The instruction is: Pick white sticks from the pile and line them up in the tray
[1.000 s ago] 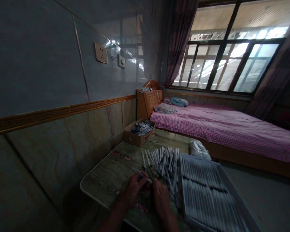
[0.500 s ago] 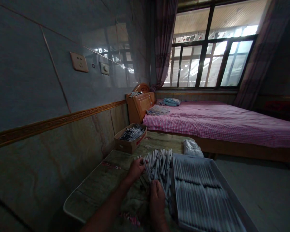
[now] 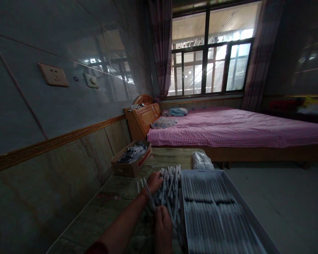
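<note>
A pile of pale pens point(image 3: 171, 183) lies on the marbled table, left of a light tray point(image 3: 184, 211) with rows of similar pens. My left hand point(image 3: 155, 181) reaches to the pile's left edge, its fingers closed at the pens; what they pinch is too small to make out. Nearer to me, my right hand point(image 3: 163, 220) is closed around the lower ends of a few pens point(image 3: 149, 192), which fan out up and to the left, passing over my left wrist.
At the table's back left stands a cardboard box point(image 3: 125, 169) holding many dark and pale pens. A white plastic bag point(image 3: 202, 161) sits behind the tray. Beyond the table is a bed point(image 3: 228, 135) with a pink checked cover.
The view has turned right. My left hand has moved from the pens in my right hand to the pile's edge. The pens in my right hand now lean further left.
</note>
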### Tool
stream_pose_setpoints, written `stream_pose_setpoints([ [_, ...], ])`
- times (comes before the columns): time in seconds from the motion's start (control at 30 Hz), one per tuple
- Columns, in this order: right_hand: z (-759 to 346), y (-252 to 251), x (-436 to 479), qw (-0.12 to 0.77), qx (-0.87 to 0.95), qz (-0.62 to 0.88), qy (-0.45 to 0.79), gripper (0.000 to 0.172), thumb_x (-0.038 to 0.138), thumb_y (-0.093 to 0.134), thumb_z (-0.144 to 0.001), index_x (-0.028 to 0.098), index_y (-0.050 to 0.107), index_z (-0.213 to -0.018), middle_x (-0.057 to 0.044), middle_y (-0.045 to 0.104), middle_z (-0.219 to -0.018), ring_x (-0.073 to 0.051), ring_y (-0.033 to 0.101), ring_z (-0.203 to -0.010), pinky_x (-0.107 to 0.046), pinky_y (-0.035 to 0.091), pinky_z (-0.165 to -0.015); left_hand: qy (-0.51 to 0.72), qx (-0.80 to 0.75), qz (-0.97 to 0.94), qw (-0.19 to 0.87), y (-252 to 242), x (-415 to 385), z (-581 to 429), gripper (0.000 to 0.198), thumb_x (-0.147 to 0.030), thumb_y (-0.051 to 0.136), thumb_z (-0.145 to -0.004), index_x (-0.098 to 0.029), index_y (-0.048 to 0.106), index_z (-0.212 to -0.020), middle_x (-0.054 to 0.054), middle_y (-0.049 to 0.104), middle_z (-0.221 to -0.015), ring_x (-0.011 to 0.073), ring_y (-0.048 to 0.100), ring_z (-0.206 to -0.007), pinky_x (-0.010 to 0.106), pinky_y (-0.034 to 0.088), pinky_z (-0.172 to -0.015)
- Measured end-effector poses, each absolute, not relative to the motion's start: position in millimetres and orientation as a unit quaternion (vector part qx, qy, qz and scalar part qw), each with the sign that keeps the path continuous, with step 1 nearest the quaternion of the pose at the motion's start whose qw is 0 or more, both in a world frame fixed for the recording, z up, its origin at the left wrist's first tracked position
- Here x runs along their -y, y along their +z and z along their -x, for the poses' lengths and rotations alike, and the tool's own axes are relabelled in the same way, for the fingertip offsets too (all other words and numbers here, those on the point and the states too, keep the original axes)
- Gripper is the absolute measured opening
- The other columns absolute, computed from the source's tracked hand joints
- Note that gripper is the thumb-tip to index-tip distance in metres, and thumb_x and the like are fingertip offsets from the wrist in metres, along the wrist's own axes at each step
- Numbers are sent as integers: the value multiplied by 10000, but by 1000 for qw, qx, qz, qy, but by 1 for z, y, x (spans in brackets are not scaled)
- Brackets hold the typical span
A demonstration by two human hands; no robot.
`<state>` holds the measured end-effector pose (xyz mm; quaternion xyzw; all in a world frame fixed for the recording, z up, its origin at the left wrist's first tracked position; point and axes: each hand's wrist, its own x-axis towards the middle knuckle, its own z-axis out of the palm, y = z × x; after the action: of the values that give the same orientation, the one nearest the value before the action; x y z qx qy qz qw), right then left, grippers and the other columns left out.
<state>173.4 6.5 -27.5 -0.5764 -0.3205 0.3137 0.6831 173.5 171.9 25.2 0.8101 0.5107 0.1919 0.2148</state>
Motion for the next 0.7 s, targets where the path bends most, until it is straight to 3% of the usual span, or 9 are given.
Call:
stream_pose_setpoints([
  [0.13, -172, -30, -9, 696, 316, 560, 319, 419, 627, 449, -823, 262, 447, -618, 49, 422, -586, -158, 442, -571, -262, 375, -536, 173, -518, -812, 206, 25, -173, -173, 216, -98, 608, -741, -147, 705, -928, 94, 717, -986, 219, 638, -988, 281, 435, -883],
  [0.27, -173, -33, -10, 698, 322, 558, 313, 413, 613, 453, -834, 260, 455, -619, 50, 433, -572, -157, 438, -552, -261, 356, -515, 179, -520, -806, 218, 25, -171, -173, 133, -87, 630, -712, -163, 688, -804, 67, 709, -904, 220, 635, -973, 281, 436, -879],
  [0.47, -176, -31, -9, 691, 328, 571, 299, 413, 616, 442, -823, 259, 467, -617, 39, 466, -579, -165, 464, -574, -268, 379, -546, 264, -518, -764, 280, 25, -163, -170, 94, -85, 641, -699, -179, 629, -705, 49, 697, -852, 213, 655, -935, 300, 458, -884],
  [0.57, -176, -26, -6, 701, 321, 567, 289, 409, 613, 463, -818, 261, 467, -609, 39, 471, -575, -166, 469, -566, -268, 389, -537, 323, -512, -719, 341, 22, -155, -163, 48, -170, 660, -734, -182, 615, -746, 43, 704, -806, 208, 687, -853, 311, 511, -812],
  [0.7, -177, -18, 0, 701, 324, 567, 286, 391, 579, 477, -836, 255, 501, -619, 41, 478, -569, -162, 473, -552, -258, 386, -513, 393, -499, -643, 428, 12, -132, -135, 258, -409, 692, -745, -179, 605, -821, 53, 723, -782, 214, 717, -732, 328, 565, -686],
])
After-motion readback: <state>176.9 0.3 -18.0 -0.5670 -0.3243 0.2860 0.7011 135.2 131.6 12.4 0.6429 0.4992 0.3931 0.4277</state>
